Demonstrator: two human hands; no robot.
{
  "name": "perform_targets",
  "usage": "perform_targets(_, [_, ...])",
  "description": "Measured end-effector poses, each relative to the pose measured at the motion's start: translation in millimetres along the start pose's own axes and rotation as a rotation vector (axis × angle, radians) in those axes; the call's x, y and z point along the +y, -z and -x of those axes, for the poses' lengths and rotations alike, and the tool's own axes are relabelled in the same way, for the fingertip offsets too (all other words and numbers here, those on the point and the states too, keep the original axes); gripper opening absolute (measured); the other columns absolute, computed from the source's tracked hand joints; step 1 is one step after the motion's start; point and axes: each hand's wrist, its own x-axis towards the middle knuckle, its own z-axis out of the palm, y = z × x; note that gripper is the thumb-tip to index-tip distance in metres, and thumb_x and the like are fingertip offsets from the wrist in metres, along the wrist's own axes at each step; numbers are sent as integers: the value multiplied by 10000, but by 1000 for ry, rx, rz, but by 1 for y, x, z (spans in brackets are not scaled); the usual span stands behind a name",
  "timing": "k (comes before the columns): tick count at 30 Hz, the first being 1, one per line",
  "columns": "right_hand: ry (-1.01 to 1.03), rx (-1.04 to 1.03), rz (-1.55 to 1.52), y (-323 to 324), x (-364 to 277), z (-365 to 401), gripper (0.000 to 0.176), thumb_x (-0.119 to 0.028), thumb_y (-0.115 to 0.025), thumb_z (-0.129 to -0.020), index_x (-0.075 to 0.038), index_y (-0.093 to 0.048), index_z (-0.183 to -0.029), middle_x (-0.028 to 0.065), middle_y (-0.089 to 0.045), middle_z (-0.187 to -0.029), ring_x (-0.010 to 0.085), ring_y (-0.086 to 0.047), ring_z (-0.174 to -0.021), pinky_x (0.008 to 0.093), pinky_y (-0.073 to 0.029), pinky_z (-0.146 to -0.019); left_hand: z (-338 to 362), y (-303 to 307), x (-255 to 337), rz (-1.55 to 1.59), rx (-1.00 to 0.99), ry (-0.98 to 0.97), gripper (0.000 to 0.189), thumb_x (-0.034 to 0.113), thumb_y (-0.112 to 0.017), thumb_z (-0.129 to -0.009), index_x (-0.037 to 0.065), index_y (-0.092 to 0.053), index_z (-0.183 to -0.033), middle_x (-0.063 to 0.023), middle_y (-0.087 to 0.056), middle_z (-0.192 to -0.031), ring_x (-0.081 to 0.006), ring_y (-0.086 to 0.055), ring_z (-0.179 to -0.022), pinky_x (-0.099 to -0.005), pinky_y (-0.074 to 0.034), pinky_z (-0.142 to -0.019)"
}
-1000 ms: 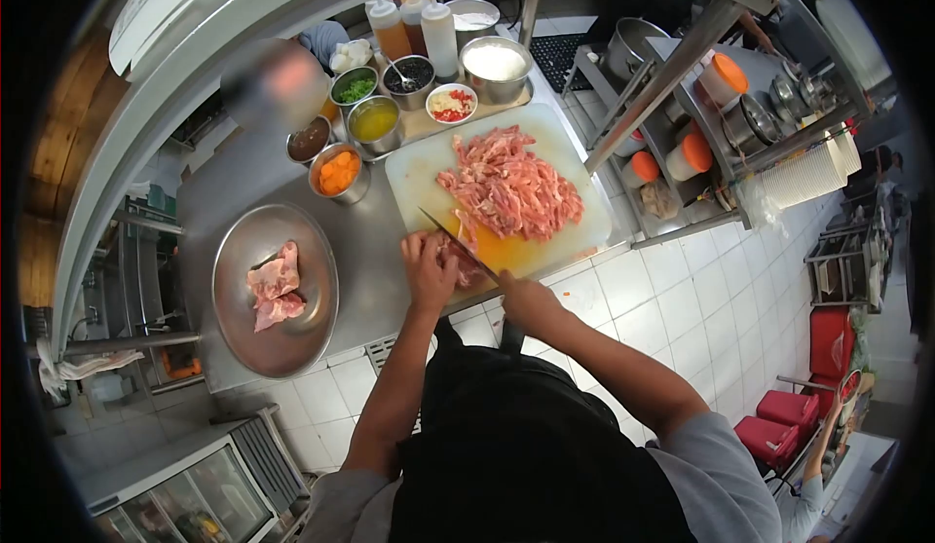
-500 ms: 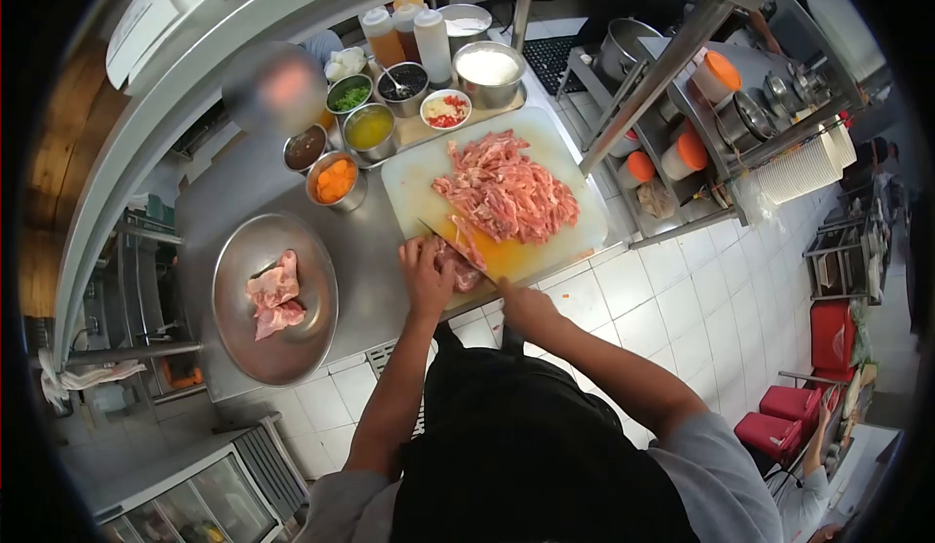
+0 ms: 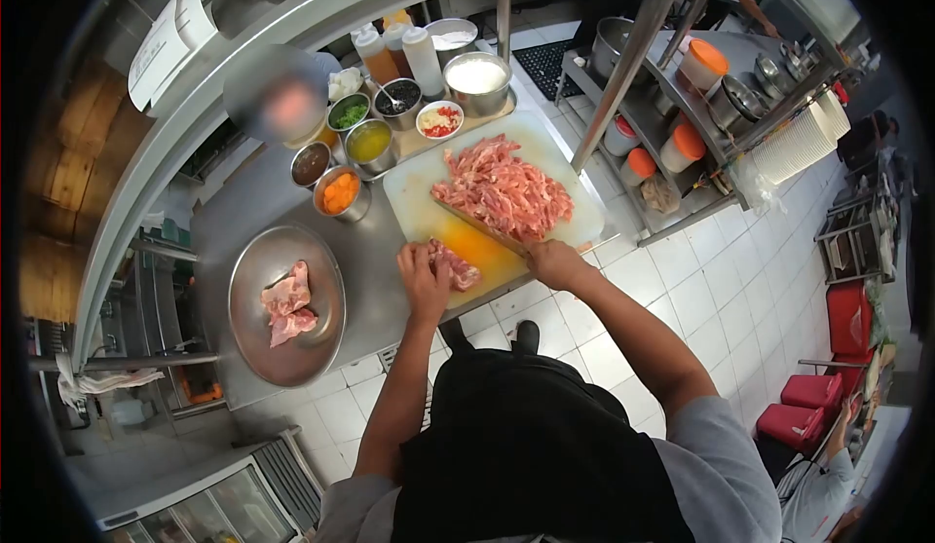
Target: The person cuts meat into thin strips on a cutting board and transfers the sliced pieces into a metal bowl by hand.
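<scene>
My left hand (image 3: 423, 278) presses with curled fingers on a piece of raw meat (image 3: 456, 268) near the front edge of the white cutting board (image 3: 409, 195). My right hand (image 3: 557, 265) is wrapped round the handle of a knife (image 3: 490, 233). The blade lies along the lower edge of a pile of sliced raw meat (image 3: 504, 187), apart from the piece under my left hand. An orange-yellow patch colours the board between blade and piece. To the left, a steel oval tray (image 3: 251, 338) holds more raw meat (image 3: 289, 301).
Behind the board stand steel bowls of orange pieces (image 3: 341, 193), yellow liquid (image 3: 370, 142) and chopped greens (image 3: 349, 112), plus squeeze bottles (image 3: 422, 60). A steel post (image 3: 623, 75) rises right of the board. Shelves with orange-lidded tubs (image 3: 684, 146) stand beyond. Other people are partly visible nearby.
The knife has moved away from the held piece, up and right, to the edge of the sliced pile. The freshly cut strip has joined the pile. My left hand stays on the piece.
</scene>
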Motion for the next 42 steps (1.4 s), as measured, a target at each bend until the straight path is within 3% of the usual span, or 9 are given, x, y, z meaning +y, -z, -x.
perform_targets(3, [110, 60, -117, 0, -7, 11, 254, -245, -517, -1003, -15, -575, -1093, 232, -693, -803, 389, -693, -712, 520, -543, -647, 0, 17, 4, -11, 19, -14, 315, 72, -670, -810, -14, -619, -1108, -196, -529, -1155, -392, -496, -1095, -471, -426, -970])
perform_targets(5, [-362, -236, -773, 16, -41, 35, 289, -276, -493, -1039, 5, -553, -1071, 155, -645, -716, 259, -660, -605, 425, -534, -556, -2, 41, 13, 94, -246, -47, 316, 91, -700, -822, 8, -643, -1121, -183, -539, -1188, -400, -510, -1104, -484, -444, -970])
perform_targets(6, [-372, -251, -860, 9, -43, 39, 318, -294, -464, -1061, 15, -538, -1060, 89, -597, -688, 161, -593, -539, 337, -504, -502, -6, 49, 14, 88, -252, -43, 316, 91, -700, -822, 8, -643, -1121, -183, -539, -1188, -400, -510, -1104, -484, -444, -970])
perform_targets(15, [-347, -286, -928, 4, -44, 82, 289, -295, -454, -1074, -14, -478, -1139, 115, -645, -716, 171, -587, -494, 328, -495, -477, -27, 57, 9, 12, -526, -81, 388, 91, -769, -753, 13, -648, -1114, -144, -559, -1195, -356, -530, -1145, -434, -465, -1019])
perform_targets(23, [-296, -231, -729, 23, -40, 94, 256, -261, -477, -1063, -7, -504, -1043, 168, -685, -755, 269, -678, -596, 401, -553, -598, -41, 58, 16, -133, -608, -1, 675, 179, -827, -737, 85, -601, -1366, -169, -528, -1174, -352, -520, -1166, -408, -464, -1033])
perform_targets(32, [-250, -239, -502, 24, -20, 68, 266, -248, -515, -1028, 8, -567, -1080, 213, -680, -753, 346, -707, -717, 464, -538, -711, -82, 64, 4, -31, -1040, 181, 529, 144, -826, -721, 73, -552, -1168, -132, -489, -1157, -308, -537, -1143, -378, -481, -975])
perform_targets(35, [-254, -211, -478, 21, -15, 68, 267, -256, -518, -1032, 3, -568, -1075, 209, -682, -754, 349, -697, -704, 469, -532, -718, -66, 63, -15, 39, -846, -12, 532, 184, -874, -696, 54, -529, -1080, -142, -525, -1117, -315, -590, -1042, -394, -497, -928])
perform_targets(38, [-271, -225, -559, 24, -17, 69, 261, -254, -514, -1035, -1, -567, -1065, 211, -686, -767, 359, -694, -710, 474, -531, -728, -67, 82, 3, -35, -954, 210, 478, 167, -857, -738, 44, -492, -1021, -147, -568, -974, -333, -620, -909, -419, -508, -819])
perform_targets(42, [-228, -202, -539, 15, -11, 70, 263, -265, -501, -1045, -7, -549, -1039, 182, -683, -761, 303, -671, -673, 439, -521, -673, -36, 93, -2, -19, -717, 82, 422, 133, -827, -778, 46, -459, -965, -146, -571, -855, -356, -620, -806, -439, -493, -742])
